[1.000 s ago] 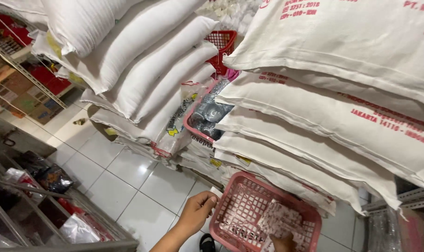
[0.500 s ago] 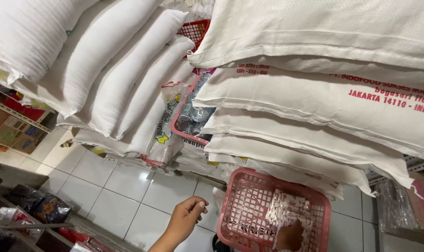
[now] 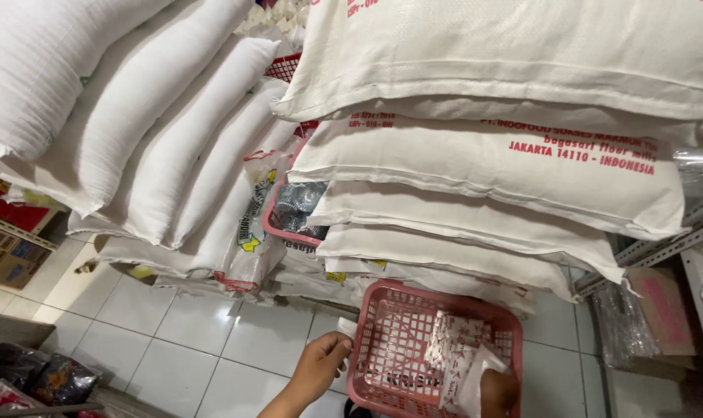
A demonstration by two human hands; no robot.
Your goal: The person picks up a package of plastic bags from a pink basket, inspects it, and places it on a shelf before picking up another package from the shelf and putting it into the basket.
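Observation:
A pink plastic basket (image 3: pixel 382 310) sits low in the head view, just in front of the stacked sacks. My left hand (image 3: pixel 320 368) grips its left rim, pinching a small white scrap at the edge. Inside the basket, my right hand (image 3: pixel 498 391) rests on white packets with red print (image 3: pixel 460 352); its fingers are mostly cut off by the frame's bottom edge.
Tall piles of white sacks (image 3: pixel 475 162) with red print fill the right and top; plain white sacks (image 3: pixel 135 147) lean at the left. Another pink basket (image 3: pixel 285 224) is wedged between the piles. White floor tiles (image 3: pixel 173 333), a metal shelf (image 3: pixel 661 248) at right, dark bags (image 3: pixel 34 375) at lower left.
The view has swung right and closer to the sacks. My left hand went from reaching towards the basket to gripping its left rim. My right hand stays in the basket on the packets.

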